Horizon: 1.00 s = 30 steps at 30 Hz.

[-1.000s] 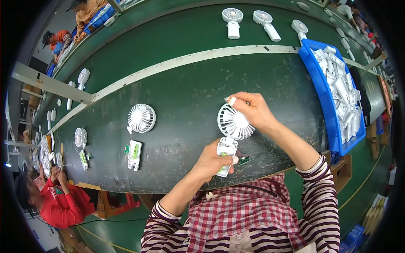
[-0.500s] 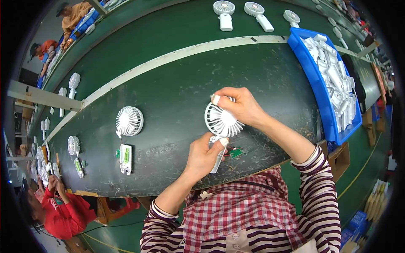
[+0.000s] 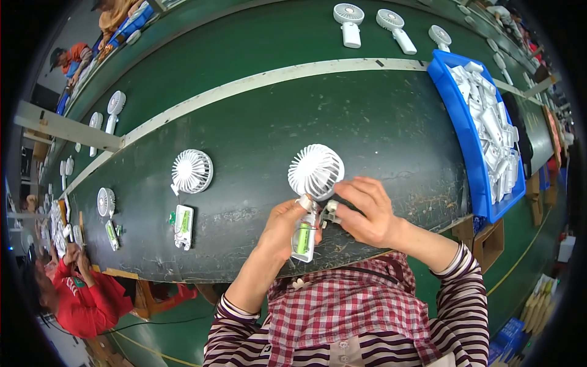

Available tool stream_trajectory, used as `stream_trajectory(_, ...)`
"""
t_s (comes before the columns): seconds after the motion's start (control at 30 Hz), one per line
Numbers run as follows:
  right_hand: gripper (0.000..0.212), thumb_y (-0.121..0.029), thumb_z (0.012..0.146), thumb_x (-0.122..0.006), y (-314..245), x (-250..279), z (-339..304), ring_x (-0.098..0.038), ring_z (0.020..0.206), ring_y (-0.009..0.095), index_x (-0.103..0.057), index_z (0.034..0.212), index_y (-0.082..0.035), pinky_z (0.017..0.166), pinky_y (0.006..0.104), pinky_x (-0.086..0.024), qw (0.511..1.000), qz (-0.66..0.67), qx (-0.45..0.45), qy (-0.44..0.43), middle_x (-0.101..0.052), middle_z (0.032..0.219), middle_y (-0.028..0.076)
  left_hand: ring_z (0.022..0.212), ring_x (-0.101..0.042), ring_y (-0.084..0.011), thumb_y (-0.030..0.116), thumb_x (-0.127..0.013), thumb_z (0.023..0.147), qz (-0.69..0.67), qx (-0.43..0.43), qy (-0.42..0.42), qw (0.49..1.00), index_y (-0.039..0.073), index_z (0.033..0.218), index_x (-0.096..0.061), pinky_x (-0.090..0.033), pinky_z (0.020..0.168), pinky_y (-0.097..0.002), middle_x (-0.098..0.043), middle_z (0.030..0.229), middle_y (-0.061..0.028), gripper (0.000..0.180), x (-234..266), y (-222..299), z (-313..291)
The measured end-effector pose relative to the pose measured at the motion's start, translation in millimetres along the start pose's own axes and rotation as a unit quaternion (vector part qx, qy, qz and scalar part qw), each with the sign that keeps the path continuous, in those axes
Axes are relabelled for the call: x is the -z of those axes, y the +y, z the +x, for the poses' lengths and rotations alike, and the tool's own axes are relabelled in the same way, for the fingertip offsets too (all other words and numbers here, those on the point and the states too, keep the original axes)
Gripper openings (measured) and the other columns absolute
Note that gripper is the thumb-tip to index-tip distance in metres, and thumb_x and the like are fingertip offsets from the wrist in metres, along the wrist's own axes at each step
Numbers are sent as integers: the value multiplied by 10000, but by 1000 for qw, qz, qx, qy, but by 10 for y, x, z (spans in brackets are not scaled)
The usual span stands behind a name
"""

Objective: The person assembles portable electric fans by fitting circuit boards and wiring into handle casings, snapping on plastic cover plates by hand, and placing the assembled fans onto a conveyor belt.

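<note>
Handle shell (image 3: 302,257) | left hand (image 3: 276,231) grips it near fan head (image 3: 315,169) | right hand (image 3: 370,215) pinches something unclear

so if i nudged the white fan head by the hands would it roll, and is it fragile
Probably wouldn't roll far: the fan head seems to lie flat, and the left hand holds the open handle just below it. Likely light for its size, being mostly gaps between ribs. Those thin ribs could crack if squeezed.
</note>
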State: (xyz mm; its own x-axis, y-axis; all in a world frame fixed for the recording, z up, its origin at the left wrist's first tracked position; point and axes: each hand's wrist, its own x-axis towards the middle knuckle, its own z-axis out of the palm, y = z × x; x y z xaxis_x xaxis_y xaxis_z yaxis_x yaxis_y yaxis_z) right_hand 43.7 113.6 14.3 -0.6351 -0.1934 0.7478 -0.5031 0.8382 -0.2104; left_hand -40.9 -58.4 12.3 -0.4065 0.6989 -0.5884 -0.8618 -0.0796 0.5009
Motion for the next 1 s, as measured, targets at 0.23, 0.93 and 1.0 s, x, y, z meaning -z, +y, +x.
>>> stream_trajectory(0.23, 248, -77, 535, -647, -26, -56, 209, -573, 841, 239, -563, 764, -31, 844, 431, -410, 995, 86, 13, -57, -598, 942, 113, 537, -607, -200, 156, -528, 854, 109, 46, -37, 992, -26, 891, -543, -508, 445, -285, -603, 700, -129, 186, -108, -238, 65)
stream_trajectory(0.93, 167, -145, 647, -677, 79, 75, 445, -532, 745, 194, -595, 757, -50, 861, 347, -365, 929, 220, -60, -290, -539, 758, 33, 528, -607, -197, 191, -601, 804, 194, 99, -133, 967, -21, 879, -541, -500, 443, -275, -609, 661, -128, 233, -33, -199, 37)
stream_trajectory(1.0, 135, -11, 641, -631, 68, 104, 425, -547, 767, 217, -576, 763, -30, 875, 409, -382, 921, 251, -87, -286, -557, 794, 49, 532, -611, -204, 185, -616, 800, 188, 105, -137, 967, -24, 909, -536, -513, 450, -283, -611, 666, -133, 248, -14, -202, 49)
